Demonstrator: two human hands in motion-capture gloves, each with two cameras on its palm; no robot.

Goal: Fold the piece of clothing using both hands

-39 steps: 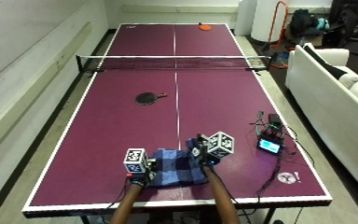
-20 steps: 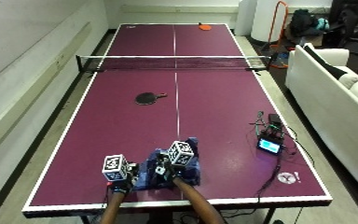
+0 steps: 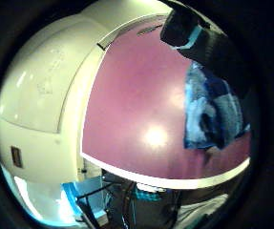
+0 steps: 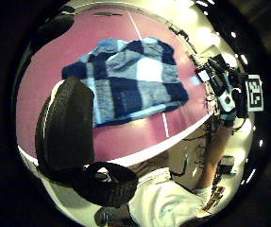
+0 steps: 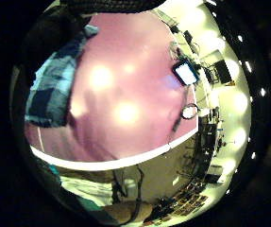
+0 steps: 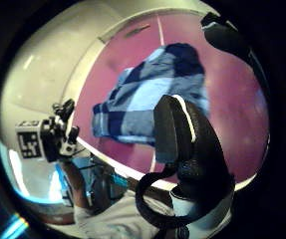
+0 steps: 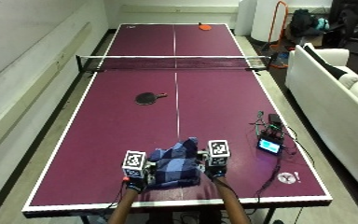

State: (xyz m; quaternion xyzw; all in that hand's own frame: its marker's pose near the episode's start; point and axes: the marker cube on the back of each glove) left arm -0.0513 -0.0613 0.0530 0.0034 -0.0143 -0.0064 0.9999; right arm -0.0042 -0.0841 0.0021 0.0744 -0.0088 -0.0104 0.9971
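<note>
blue checked garment [image 7: 175,164] folded, flat on table [image 7: 104,140] | left hand [image 7: 135,183] – right hand [image 7: 215,171] – flank it, fingers relaxed, holding nothing

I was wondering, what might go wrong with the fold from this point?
The cloth lies bunched and uneven between the left hand and right hand, so a further fold may come out crooked. It sits close to the near table edge, so a pull toward the person might drag it off. Cables lie to the right and could snag a wide sweep.
</note>
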